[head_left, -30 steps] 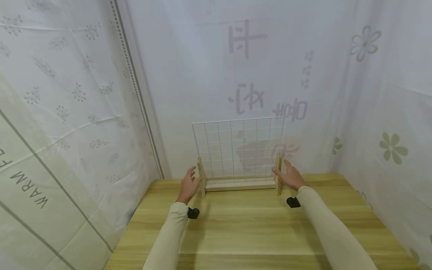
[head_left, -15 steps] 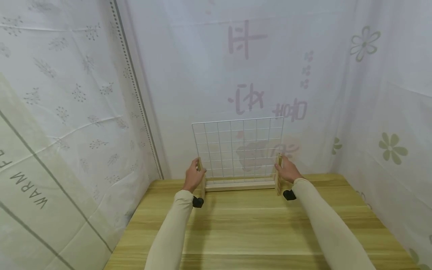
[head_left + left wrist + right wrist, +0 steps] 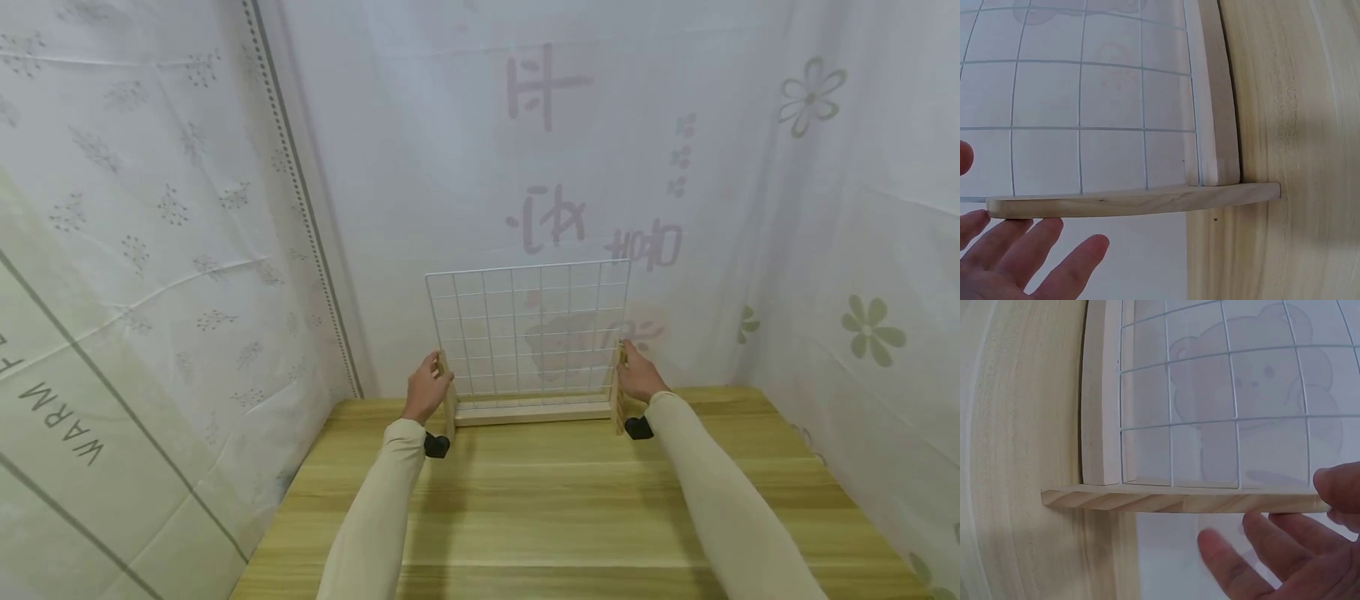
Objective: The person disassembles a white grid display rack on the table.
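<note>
So my left hand (image 3: 427, 390) is at the left wooden post (image 3: 447, 400) of the wire grid rack (image 3: 527, 333), fingers (image 3: 1019, 250) loosely spread beside it, can't tell if they're actually gripping. The rack stands upright at the back of the counter (image 3: 570, 508), long side running left to right between my hands. My right hand (image 3: 637, 377) is at the right post (image 3: 619, 392), fingers (image 3: 1285, 547) relaxed too. Both hands equally close.

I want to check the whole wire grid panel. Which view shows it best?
The head view: the whole wire grid panel stands framed between both hands. The left wrist and right wrist views show only its lower corners at the wooden side posts.
</note>
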Demonstrator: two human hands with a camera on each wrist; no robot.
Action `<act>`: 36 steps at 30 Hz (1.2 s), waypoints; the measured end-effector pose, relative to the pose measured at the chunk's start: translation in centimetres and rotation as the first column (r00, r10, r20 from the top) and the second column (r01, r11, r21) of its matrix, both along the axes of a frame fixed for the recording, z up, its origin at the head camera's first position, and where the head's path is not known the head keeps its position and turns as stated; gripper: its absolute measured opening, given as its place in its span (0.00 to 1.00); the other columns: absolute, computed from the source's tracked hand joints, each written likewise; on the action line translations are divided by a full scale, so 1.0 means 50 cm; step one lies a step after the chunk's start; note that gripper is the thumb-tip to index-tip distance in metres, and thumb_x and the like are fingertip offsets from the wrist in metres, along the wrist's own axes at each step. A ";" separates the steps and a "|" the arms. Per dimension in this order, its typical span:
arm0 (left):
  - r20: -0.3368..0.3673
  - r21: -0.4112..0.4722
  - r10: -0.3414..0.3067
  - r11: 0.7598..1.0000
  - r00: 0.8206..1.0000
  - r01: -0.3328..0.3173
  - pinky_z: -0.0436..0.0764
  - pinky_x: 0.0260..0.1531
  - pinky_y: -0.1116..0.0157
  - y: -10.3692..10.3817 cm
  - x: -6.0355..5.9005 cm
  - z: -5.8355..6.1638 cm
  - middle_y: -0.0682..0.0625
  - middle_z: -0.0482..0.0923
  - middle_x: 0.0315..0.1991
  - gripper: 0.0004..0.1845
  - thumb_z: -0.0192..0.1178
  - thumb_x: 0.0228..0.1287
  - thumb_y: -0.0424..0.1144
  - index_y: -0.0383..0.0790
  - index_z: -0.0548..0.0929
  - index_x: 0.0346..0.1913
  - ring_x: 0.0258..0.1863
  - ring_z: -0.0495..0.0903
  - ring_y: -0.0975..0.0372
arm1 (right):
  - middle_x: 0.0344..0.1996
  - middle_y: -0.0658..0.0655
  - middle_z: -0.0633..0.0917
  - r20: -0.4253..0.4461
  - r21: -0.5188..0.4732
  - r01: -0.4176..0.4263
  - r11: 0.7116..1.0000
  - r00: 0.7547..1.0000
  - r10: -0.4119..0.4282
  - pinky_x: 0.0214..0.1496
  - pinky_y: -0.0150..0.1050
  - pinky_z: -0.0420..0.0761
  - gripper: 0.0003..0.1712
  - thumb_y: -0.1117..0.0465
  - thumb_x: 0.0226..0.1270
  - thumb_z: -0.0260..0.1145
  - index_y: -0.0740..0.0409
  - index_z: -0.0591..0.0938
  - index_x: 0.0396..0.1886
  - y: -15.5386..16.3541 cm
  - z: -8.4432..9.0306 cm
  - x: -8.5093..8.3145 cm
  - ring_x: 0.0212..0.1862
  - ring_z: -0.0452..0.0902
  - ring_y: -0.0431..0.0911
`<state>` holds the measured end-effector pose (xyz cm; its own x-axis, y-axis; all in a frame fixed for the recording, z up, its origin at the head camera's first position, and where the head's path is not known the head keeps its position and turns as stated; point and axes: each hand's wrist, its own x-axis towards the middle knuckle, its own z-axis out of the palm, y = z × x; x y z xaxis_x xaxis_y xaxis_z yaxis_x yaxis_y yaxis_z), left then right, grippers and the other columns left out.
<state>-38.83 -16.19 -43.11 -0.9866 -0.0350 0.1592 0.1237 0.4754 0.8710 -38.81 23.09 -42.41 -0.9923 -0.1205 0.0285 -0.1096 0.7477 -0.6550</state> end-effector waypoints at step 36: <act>-0.082 0.190 -0.021 0.981 0.996 0.036 0.77 0.54 0.56 -0.087 0.101 -0.043 0.44 0.74 0.59 0.18 0.62 0.59 0.37 0.42 0.77 0.54 0.60 0.73 0.50 | 0.42 0.63 0.85 -0.291 -0.255 0.367 0.895 0.853 -0.433 0.42 0.46 0.73 0.17 0.59 0.69 0.53 0.46 0.78 0.55 -0.040 -0.052 0.028 0.42 0.82 0.57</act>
<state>-33.76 -20.54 -45.26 -0.9721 -0.0444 0.2301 0.2072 0.2960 0.9324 -37.39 21.09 -45.00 -0.8804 0.3246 0.3458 -0.0622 0.6438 -0.7627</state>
